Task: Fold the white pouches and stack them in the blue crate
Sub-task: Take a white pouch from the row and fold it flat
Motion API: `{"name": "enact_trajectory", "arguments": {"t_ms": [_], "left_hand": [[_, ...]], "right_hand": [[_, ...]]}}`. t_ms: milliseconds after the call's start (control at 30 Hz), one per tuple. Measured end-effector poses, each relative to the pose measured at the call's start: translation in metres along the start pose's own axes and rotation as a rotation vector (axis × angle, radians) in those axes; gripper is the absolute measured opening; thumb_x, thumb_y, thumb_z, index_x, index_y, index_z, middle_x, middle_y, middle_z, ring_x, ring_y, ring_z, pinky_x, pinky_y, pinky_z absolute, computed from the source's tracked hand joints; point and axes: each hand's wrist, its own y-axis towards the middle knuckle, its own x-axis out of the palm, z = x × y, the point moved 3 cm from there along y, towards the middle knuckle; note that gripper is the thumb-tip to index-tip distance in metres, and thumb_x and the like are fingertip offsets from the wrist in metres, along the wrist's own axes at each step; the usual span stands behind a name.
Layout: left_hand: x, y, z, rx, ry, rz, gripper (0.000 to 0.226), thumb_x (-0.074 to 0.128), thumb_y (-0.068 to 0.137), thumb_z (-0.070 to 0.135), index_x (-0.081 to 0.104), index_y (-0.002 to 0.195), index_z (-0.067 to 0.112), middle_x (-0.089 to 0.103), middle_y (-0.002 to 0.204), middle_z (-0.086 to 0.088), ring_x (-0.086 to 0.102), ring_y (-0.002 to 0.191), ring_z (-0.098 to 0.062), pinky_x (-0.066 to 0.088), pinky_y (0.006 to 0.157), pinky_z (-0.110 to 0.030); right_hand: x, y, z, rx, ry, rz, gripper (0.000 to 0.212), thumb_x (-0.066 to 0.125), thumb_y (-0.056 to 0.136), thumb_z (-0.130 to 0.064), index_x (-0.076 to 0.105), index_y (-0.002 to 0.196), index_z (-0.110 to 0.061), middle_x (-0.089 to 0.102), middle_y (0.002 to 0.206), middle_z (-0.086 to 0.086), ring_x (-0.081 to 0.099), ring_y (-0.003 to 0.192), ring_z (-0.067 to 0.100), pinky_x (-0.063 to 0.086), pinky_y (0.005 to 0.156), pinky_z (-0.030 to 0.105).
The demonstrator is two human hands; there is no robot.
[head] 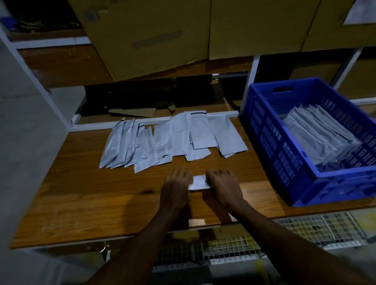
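One white pouch lies on the wooden table near its front edge, mostly covered by both hands. My left hand lies over its left end with fingers curled down on it. My right hand lies over its right end the same way. Only a short strip of the pouch shows between them. Several unfolded white pouches lie spread in a row at the back of the table. The blue crate stands on the right, with a slanted stack of folded pouches inside.
Large cardboard boxes fill the shelf above the table. A white metal rack frame runs down the left. Cardboard scraps lie in the dark recess behind the table. A wire mesh shelf sits below the table's front edge.
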Motion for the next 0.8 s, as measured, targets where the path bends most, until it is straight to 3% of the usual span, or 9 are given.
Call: {"name": "enact_trajectory", "arguments": {"t_ms": [67,133,200,267,333,400,467,567,800], "left_hand": [[0.014,-0.015,0.002,-0.031,-0.019,-0.069,0.047,0.067,0.079,0.004,0.056,0.122,0.021,0.059,0.115,0.003,0.055,0.103,-0.017,0.049,0.081,-0.031],[0.033,-0.034,0.000,-0.038,-0.087,-0.122,0.048,0.068,0.077,-0.001,0.059,0.121,0.016,0.059,0.125,-0.003,0.057,0.113,-0.022,0.049,0.089,-0.034],[0.049,-0.047,0.000,-0.037,-0.115,-0.200,0.047,0.064,0.078,0.001,0.058,0.123,0.011,0.056,0.133,-0.009,0.054,0.125,-0.029,0.044,0.103,-0.041],[0.057,-0.055,0.002,-0.079,-0.126,-0.306,0.062,0.062,0.077,0.015,0.048,0.138,0.011,0.042,0.151,-0.010,0.037,0.142,-0.029,0.029,0.118,-0.043],[0.060,-0.060,0.004,-0.093,-0.127,-0.377,0.082,0.055,0.081,0.039,0.027,0.155,0.015,0.020,0.164,-0.003,0.017,0.152,-0.022,0.016,0.123,-0.042],[0.064,-0.062,0.005,-0.079,-0.091,-0.396,0.084,0.040,0.089,0.054,0.011,0.160,0.018,0.007,0.167,0.001,0.007,0.153,-0.019,0.010,0.123,-0.040],[0.069,-0.062,0.005,-0.107,-0.068,-0.369,0.075,0.022,0.099,0.059,0.007,0.160,0.018,0.006,0.167,0.000,0.006,0.154,-0.018,0.007,0.122,-0.037],[0.076,-0.061,0.006,-0.154,-0.027,-0.366,0.077,0.003,0.097,0.060,0.002,0.160,0.016,0.003,0.167,-0.003,0.001,0.154,-0.018,0.000,0.119,-0.034],[0.087,-0.063,0.005,-0.178,-0.003,-0.379,0.076,-0.002,0.093,0.054,0.000,0.160,0.016,0.000,0.167,-0.004,-0.005,0.153,-0.018,-0.007,0.122,-0.039]], "right_hand": [[0.016,-0.015,-0.002,-0.008,0.011,-0.065,0.040,0.070,0.078,-0.029,0.050,0.112,-0.022,0.063,0.111,0.002,0.057,0.104,0.023,0.044,0.091,0.038],[0.038,-0.028,0.000,0.000,-0.019,-0.207,0.057,0.068,0.078,-0.025,0.043,0.129,-0.016,0.055,0.133,0.008,0.049,0.123,0.026,0.041,0.101,0.039],[0.059,-0.039,0.006,0.012,-0.025,-0.354,0.079,0.062,0.082,-0.027,0.026,0.149,-0.008,0.027,0.159,0.014,0.028,0.145,0.031,0.029,0.115,0.043],[0.072,-0.047,0.009,0.016,0.004,-0.451,0.086,0.049,0.092,-0.040,0.003,0.159,-0.011,-0.005,0.166,0.008,-0.002,0.153,0.025,0.009,0.123,0.044],[0.076,-0.050,0.011,0.016,0.025,-0.468,0.084,0.034,0.098,-0.056,-0.008,0.158,-0.015,-0.019,0.161,0.001,-0.017,0.151,0.019,-0.002,0.124,0.043],[0.076,-0.051,0.011,0.031,0.035,-0.452,0.079,0.023,0.101,-0.058,-0.011,0.157,-0.015,-0.022,0.160,0.002,-0.020,0.150,0.018,-0.003,0.124,0.044],[0.075,-0.051,0.009,0.072,0.085,-0.426,0.074,0.009,0.101,-0.058,-0.010,0.158,-0.014,-0.020,0.162,0.004,-0.021,0.150,0.018,-0.005,0.124,0.043],[0.076,-0.053,0.004,0.108,0.109,-0.375,0.085,-0.013,0.088,-0.064,-0.008,0.158,-0.015,-0.018,0.163,0.005,-0.021,0.149,0.017,-0.009,0.123,0.038],[0.082,-0.053,0.002,0.127,0.058,-0.343,0.083,-0.012,0.089,-0.056,-0.004,0.158,-0.012,-0.013,0.164,0.007,-0.015,0.151,0.020,-0.007,0.123,0.040]]}}
